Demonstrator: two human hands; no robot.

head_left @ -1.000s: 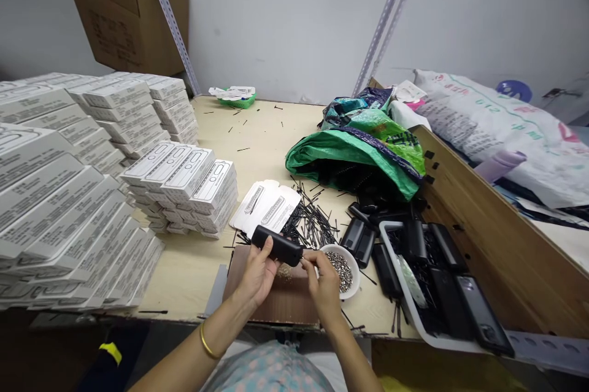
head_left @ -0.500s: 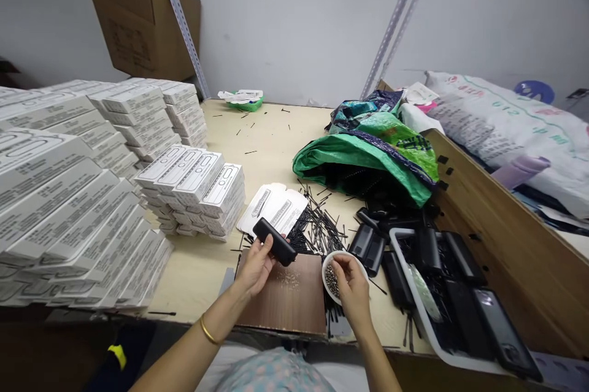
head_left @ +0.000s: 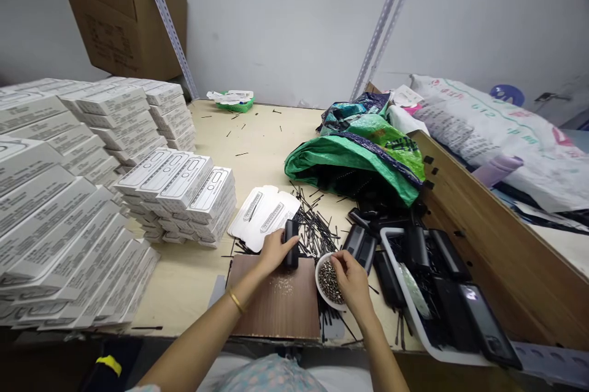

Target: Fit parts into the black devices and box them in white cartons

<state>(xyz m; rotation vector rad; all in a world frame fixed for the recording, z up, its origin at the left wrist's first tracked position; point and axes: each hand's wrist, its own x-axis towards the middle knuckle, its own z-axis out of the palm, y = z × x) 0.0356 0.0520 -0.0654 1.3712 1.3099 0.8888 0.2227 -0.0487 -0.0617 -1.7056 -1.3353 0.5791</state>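
Observation:
My left hand (head_left: 276,249) is closed around a slim black plastic case (head_left: 291,243), holding it on end at the back edge of a brown wood-grain board (head_left: 271,306). Tiny pale bits (head_left: 283,284) lie scattered on the board near the case. At the board's right side stands a white bowl (head_left: 319,281) of small shiny metal pieces (head_left: 330,281). Over the bowl's right rim, my right hand (head_left: 353,278) has thumb and forefinger pinched together. Whatever sits between those fingertips is too small to make out.
Loose thin black sticks (head_left: 317,226) and a flattened white carton (head_left: 262,214) lie behind the board. Stacked white boxes (head_left: 184,189) fill the left. On the right are a green sack (head_left: 350,165), a white tray (head_left: 426,334) of black cases and a wooden side board (head_left: 483,257).
The black case has turned from slanting to upright and moved slightly right, with my left hand now coming from its left side. My right fingers have shifted toward the bowl's rim.

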